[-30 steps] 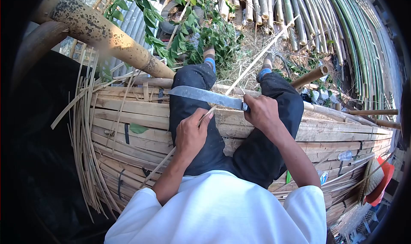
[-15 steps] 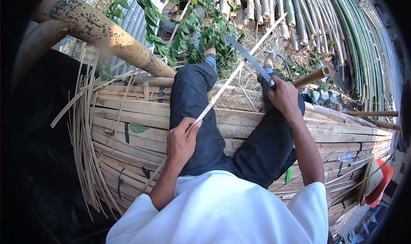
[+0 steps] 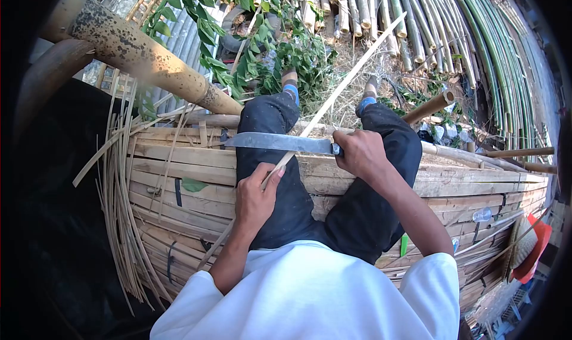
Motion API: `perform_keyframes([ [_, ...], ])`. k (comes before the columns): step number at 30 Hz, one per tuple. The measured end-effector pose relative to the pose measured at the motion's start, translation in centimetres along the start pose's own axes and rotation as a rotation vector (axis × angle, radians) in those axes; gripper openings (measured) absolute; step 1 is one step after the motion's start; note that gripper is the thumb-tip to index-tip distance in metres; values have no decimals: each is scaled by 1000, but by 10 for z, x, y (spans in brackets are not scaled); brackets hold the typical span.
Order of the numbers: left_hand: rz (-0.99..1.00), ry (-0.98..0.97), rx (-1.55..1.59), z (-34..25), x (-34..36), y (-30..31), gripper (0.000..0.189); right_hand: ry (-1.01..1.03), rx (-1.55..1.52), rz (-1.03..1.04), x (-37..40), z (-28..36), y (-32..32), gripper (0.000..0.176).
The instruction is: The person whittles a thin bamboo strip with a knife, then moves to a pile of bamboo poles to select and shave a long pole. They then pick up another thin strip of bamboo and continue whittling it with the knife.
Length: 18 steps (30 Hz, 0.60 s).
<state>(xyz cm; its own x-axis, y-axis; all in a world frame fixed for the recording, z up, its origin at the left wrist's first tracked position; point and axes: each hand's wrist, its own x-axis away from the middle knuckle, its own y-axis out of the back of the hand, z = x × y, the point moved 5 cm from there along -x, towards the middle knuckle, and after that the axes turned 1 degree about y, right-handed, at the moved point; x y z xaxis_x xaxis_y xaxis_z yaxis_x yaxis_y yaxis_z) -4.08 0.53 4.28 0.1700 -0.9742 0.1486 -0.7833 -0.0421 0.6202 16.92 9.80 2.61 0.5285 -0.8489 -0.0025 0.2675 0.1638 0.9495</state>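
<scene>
My left hand point(image 3: 256, 194) is closed around a long pale bamboo strip point(image 3: 341, 88), fingers and thumb pinching it over my left thigh. From there the strip slants up and away to the right, and its tail runs back under my left forearm. My right hand point(image 3: 361, 153) grips the dark handle of a large knife point(image 3: 280, 142). The blade lies nearly level, pointing left, and crosses the strip just beyond my left fingers. Both my legs point(image 3: 271, 179) in dark trousers are beneath the hands.
I sit on stacked split bamboo slats point(image 3: 185, 161). Thin strips point(image 3: 119, 221) hang at the left beside a thick bamboo pole point(image 3: 149, 57). Leafy branches point(image 3: 304, 57) lie by my feet. Cut bamboo poles point(image 3: 411, 24) fill the far right; a straw hat point(image 3: 524, 244) sits near right.
My right hand has moved left and nearer to me, swinging the knife from pointing away to lying level across the strip close to my left hand. The left hand stays nearly in place.
</scene>
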Motion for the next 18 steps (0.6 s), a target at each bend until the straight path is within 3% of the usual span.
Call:
perform_keyframes([
  [5, -41, -41, 0, -8, -1, 3, 23, 47, 65, -67, -2, -14, 12, 19],
  [9, -22, 26, -21, 4, 9, 14, 24, -309, 79, -127, -4, -83, 28, 16],
  [12, 9, 53, -48, 12, 22, 18, 24, -408, 82, -126, 4, -130, 29, 23],
  [16, 23, 52, -15, 16, 19, 11, 24, -464, 55, -121, 9, -117, 29, 20],
  [18, 65, 66, 11, 14, 11, 5, 25, -297, 44, -52, 13, -68, 21, 15],
])
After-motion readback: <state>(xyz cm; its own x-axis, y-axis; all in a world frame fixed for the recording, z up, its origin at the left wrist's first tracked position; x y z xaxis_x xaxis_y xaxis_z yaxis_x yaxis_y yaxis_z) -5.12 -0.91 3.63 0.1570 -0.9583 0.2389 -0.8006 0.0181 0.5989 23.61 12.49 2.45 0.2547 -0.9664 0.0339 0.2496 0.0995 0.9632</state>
